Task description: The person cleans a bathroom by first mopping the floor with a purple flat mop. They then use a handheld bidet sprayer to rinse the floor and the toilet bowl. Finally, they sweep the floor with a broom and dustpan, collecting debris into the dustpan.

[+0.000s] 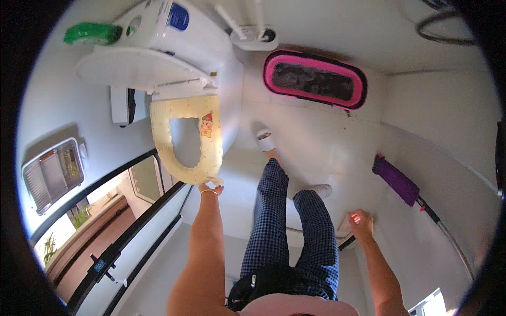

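Observation:
A pale yellow padded toilet seat cover (161, 145) with a small cartoon figure lies on the toilet seat at left. My left hand (212, 188), a yellow bracelet at its wrist, is at the cover's front edge. Its fingers are closed on a small tab there. Behind the cover, the white toilet lid (132, 68) is raised against the tank (153, 26). My right hand (361, 224) hangs low at the right, away from the toilet. Its fingers are curled in, with nothing visible in them.
A pink and black mop bucket (270, 73) stands by the far wall, next to a white toilet brush holder (255, 42). A purple flat mop (398, 181) leans along the right wall. A green packet (92, 33) sits beside the tank. A black-framed glass panel (126, 226) runs along the left.

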The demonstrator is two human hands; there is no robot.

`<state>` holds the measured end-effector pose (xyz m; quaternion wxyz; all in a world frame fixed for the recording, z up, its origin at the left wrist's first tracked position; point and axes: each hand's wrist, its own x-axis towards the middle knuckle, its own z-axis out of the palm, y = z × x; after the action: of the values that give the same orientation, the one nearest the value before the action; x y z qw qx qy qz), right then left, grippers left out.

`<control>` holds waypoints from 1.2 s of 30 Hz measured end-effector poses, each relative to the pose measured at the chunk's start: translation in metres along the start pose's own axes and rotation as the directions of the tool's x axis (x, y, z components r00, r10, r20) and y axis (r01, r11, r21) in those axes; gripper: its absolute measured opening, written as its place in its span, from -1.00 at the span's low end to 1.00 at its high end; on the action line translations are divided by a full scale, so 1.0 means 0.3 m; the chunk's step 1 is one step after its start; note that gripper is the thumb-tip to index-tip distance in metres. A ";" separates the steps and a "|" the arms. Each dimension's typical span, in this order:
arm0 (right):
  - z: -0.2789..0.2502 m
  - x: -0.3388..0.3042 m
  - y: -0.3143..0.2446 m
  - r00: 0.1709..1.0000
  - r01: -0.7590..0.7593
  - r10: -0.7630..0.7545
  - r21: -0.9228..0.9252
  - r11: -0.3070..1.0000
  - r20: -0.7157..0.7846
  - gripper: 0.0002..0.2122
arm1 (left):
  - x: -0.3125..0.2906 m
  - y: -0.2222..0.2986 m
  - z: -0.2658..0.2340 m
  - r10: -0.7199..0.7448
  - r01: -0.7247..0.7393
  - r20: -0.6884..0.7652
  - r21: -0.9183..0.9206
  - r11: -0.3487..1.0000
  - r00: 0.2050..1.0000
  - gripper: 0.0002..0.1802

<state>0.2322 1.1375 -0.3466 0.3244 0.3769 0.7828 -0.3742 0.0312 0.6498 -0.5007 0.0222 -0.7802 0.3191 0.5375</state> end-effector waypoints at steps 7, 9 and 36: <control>0.117 0.120 -0.093 0.995 0.024 -0.018 -0.061 0.998 0.093 -0.88 | 0.129 0.045 -0.006 -0.005 0.045 0.170 -0.236 0.971 0.985 -0.37; 0.126 0.122 -0.162 0.992 0.028 -0.023 -0.039 0.999 0.122 -0.89 | 0.125 0.032 -0.008 -0.006 0.024 0.088 -0.202 0.979 0.996 -0.40; 0.107 0.101 -0.272 0.993 0.063 -0.071 0.085 0.994 0.092 -0.90 | -0.891 0.377 -0.111 0.879 -0.910 0.266 0.242 0.337 0.396 -0.47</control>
<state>0.1562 1.0858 -0.3591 0.3328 0.3453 0.7625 -0.4342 -0.0588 0.6742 -0.2239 -0.1236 -0.4349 0.7823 0.4284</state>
